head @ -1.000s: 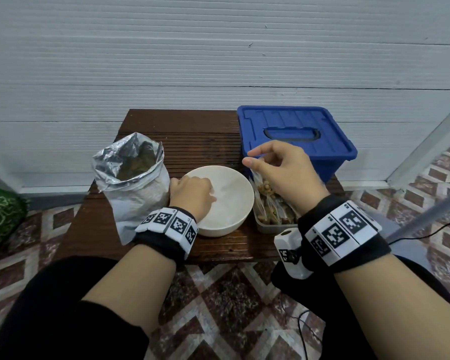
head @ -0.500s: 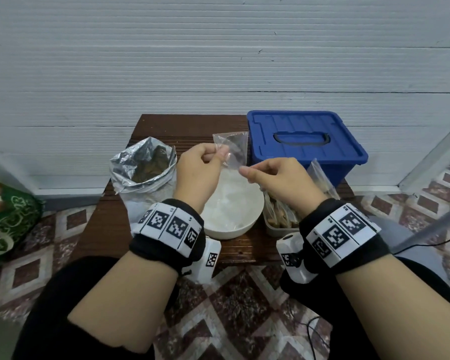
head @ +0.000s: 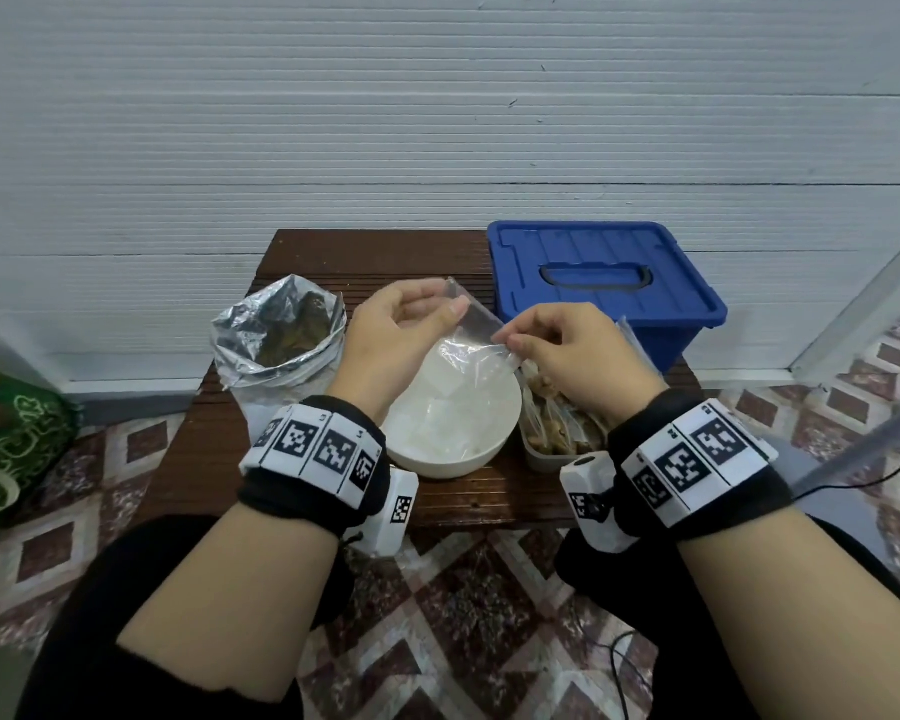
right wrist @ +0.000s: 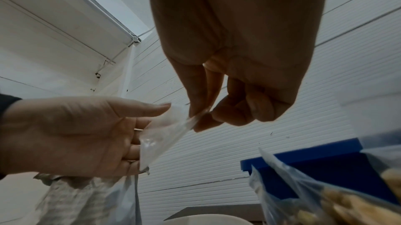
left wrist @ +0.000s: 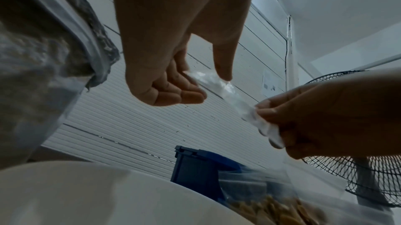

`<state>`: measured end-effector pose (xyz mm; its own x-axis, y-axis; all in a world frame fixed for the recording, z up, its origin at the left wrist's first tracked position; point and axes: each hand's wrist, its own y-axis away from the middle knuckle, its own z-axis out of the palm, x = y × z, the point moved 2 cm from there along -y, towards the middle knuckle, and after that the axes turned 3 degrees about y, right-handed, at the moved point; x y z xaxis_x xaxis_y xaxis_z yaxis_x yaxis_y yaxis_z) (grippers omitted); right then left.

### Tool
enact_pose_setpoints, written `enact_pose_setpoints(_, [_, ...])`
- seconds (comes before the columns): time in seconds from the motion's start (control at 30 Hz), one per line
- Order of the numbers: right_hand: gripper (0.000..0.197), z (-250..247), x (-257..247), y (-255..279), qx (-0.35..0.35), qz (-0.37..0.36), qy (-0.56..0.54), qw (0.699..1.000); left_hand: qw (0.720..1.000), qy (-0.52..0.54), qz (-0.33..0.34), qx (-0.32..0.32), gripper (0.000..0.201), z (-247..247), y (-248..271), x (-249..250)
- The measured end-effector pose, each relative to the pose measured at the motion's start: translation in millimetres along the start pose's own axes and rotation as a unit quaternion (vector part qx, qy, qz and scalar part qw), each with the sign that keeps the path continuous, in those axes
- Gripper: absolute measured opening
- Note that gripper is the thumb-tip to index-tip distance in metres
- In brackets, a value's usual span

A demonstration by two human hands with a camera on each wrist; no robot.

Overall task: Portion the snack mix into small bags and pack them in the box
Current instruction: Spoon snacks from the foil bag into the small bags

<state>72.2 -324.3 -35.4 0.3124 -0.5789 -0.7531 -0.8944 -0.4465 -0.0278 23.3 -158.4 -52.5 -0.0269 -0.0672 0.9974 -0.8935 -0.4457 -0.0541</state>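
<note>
A small clear plastic bag [head: 476, 332] hangs empty above the white bowl [head: 453, 407]. My left hand [head: 411, 324] pinches its left edge between thumb and fingers, and my right hand [head: 557, 340] pinches its right edge. The same bag [left wrist: 225, 94] shows stretched between both hands in the left wrist view, and from the right wrist the bag [right wrist: 160, 136] looks flat. The open foil snack bag [head: 281, 345] stands to the left. A grey tray [head: 536, 454] with filled snack bags [head: 557, 428] sits right of the bowl. The blue box [head: 604, 283] has its lid on.
Everything stands on a small dark wooden table [head: 385, 252] against a white ribbed wall. A green bag [head: 11, 439] lies on the tiled floor at left. A floor fan [left wrist: 369, 160] stands to the right.
My left hand rose from the bowl with a clear bag and my right hand left the tray to meet it; both now pinch the bag, held lower over the bowl.
</note>
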Motion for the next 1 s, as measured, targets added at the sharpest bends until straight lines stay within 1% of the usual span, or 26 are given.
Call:
enact_pose_setpoints(0.07, [0.012, -2, -1, 1, -0.007, 0.003, -0.011, 1.000, 1.000, -0.016, 0.007, 0.001, 0.013, -2, 1, 1])
enact_pose_setpoints(0.13, [0.013, -3, -2, 2, -0.017, 0.008, -0.041, 0.999, 1.000, -0.015, 0.004, 0.020, 0.012, -2, 0, 0])
enact_pose_setpoints(0.23, [0.021, -2, -4, 3, -0.035, 0.022, -0.102, 0.994, 0.999, 0.008, -0.003, 0.043, 0.009, -2, -1, 1])
enact_pose_setpoints(0.33, [0.021, -3, -3, 2, -0.025, 0.029, -0.137, 0.990, 0.998, 0.005, -0.006, 0.054, 0.012, -4, -2, -1])
enact_pose_setpoints(0.4, [0.020, -3, -3, 1, -0.016, 0.033, -0.139, 0.990, 0.998, -0.005, -0.008, 0.058, 0.023, -5, -4, -4])
enact_pose_setpoints(0.47, [0.022, -4, -1, 0, -0.008, 0.034, -0.126, 0.991, 0.998, -0.036, 0.007, 0.041, 0.045, -5, -3, -5])
enact_pose_setpoints(0.5, [0.023, -5, 0, 0, -0.005, 0.034, -0.115, 0.993, 0.996, -0.083, 0.039, 0.024, 0.060, -5, -2, -2])
enact_pose_setpoints(0.53, [0.024, -5, 0, 0, -0.002, 0.033, -0.103, 0.994, 0.985, -0.147, 0.088, -0.002, 0.076, -4, 0, 1])
enact_pose_setpoints(0.57, [0.024, -6, 1, 0, 0.001, 0.031, -0.094, 0.995, 0.965, -0.218, 0.142, -0.038, 0.089, -4, 1, 4])
enact_pose_setpoints(0.6, [0.024, -6, 1, 0, 0.002, 0.029, -0.087, 0.996, 0.936, -0.287, 0.188, -0.077, 0.099, -2, 3, 7])
enact_pose_setpoints(0.63, [0.024, -7, 2, 0, 0.002, 0.028, -0.082, 0.996, 0.904, -0.350, 0.220, -0.113, 0.104, -1, 5, 9])
enact_pose_setpoints(0.67, [0.024, -7, 2, 0, -0.001, 0.028, -0.080, 0.996, 0.876, -0.395, 0.237, -0.140, 0.105, 0, 6, 9])
enact_pose_setpoints(0.7, [0.025, -7, 1, 0, -0.006, 0.029, -0.081, 0.996, 0.860, -0.420, 0.243, -0.160, 0.103, 2, 6, 8])
enact_pose_setpoints(0.73, [0.026, -7, 0, 1, -0.014, 0.030, -0.082, 0.996, 0.854, -0.425, 0.245, -0.173, 0.099, 3, 6, 6])
enact_pose_setpoints(0.87, [0.021, -5, -3, 2, -0.044, 0.030, -0.095, 0.994, 0.861, -0.406, 0.252, -0.173, 0.082, 4, 6, 0])
enact_pose_setpoints(0.93, [0.019, -4, -3, 2, -0.046, 0.028, -0.097, 0.994, 0.862, -0.406, 0.254, -0.168, 0.077, 4, 6, -1])
enact_pose_setpoints(1.0, [0.017, -5, -3, 3, -0.039, 0.030, -0.103, 0.993, 0.870, -0.395, 0.248, -0.163, 0.072, 4, 6, -2])
